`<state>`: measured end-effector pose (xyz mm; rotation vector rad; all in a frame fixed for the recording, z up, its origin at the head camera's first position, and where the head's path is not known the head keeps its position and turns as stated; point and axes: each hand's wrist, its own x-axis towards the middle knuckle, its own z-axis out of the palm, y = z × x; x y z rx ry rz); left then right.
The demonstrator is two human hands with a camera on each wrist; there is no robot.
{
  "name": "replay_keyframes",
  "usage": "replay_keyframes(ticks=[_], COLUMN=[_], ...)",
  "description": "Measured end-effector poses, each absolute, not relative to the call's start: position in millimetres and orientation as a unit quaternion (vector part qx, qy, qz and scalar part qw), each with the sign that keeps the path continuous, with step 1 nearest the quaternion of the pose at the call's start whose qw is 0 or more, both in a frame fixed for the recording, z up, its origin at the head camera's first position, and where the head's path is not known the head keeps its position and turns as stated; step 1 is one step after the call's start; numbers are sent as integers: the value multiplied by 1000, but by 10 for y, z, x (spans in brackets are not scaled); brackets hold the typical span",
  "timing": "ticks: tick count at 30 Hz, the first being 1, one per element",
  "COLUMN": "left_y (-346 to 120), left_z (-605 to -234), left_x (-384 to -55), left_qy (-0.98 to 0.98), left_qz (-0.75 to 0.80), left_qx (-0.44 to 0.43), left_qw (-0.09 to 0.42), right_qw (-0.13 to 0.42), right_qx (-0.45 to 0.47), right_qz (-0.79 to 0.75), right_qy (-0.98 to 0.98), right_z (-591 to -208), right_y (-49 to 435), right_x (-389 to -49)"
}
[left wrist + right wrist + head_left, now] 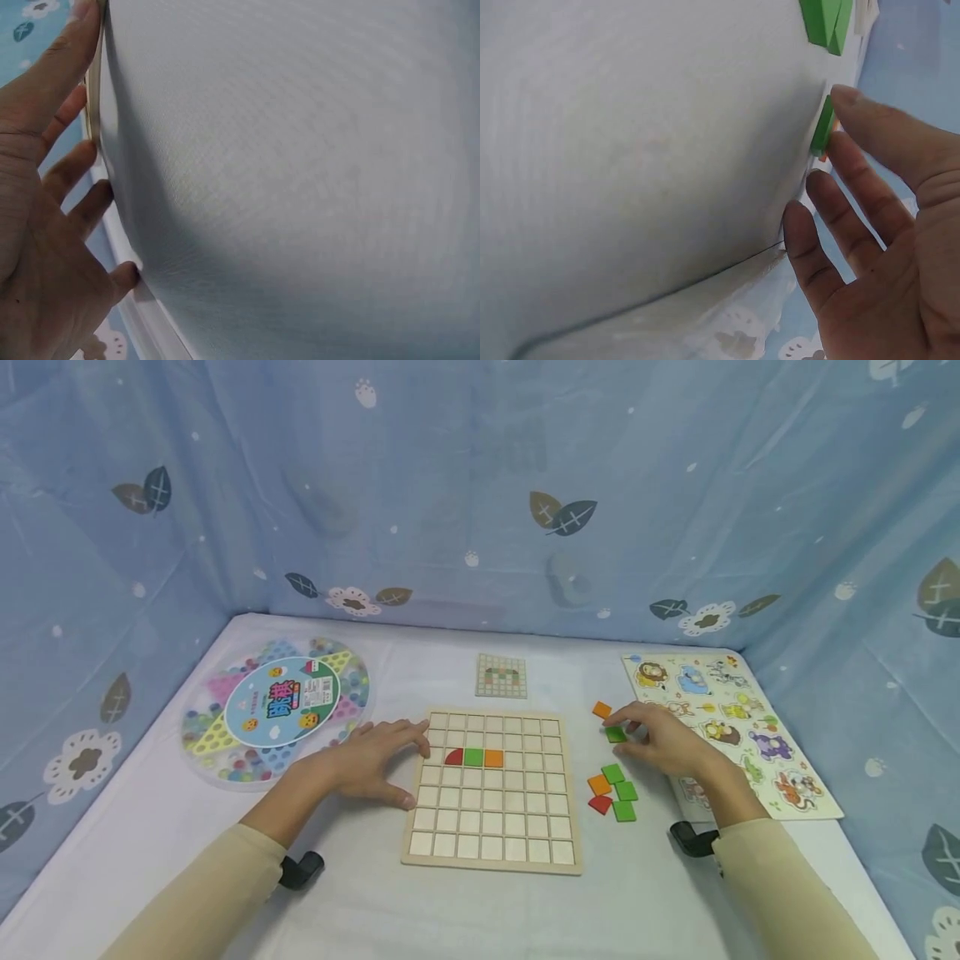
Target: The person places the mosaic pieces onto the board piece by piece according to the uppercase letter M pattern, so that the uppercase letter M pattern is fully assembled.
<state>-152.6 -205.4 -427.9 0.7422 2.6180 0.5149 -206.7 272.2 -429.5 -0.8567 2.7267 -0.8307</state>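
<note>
In the head view, my right hand (pixel 660 739) is low over the table, its thumb and index finger at opposite edges of a green square tile (pixel 617 734), pinching it. The right wrist view shows that tile (pixel 823 127) at the thumb and index fingertips. My left hand (pixel 375 762) rests against the left edge of a wooden grid board (pixel 491 863), fingers spread and loosely bent. On the board, a red quarter-round tile (pixel 454 757), a green tile (pixel 473 757) and an orange tile (pixel 493 758) sit side by side in one row.
Several loose green, orange and red tiles (pixel 625 791) lie right of the board; an orange tile (pixel 602 709) lies beyond the right hand. A small pattern card (pixel 501 690) is behind the board. A round marble game (pixel 281 702) stands left, an animal puzzle (pixel 750 735) right.
</note>
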Motion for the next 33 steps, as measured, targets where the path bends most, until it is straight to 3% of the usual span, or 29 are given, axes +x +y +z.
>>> replay_keyframes(ticks=[21,33], left_y=[-2059,-2061], left_z=[-4286,-4260], left_x=[-1520,-1522], left_qy=[928,927], left_qz=[188,188], left_qx=[262,268], left_qw=[185,183], right_qw=[100,124], right_qx=[-253,-241], right_qz=[-276,-366], right_qy=[922,890], right_z=[-4271,-4213], right_y=[2666,2579], right_x=[-1951,-1912])
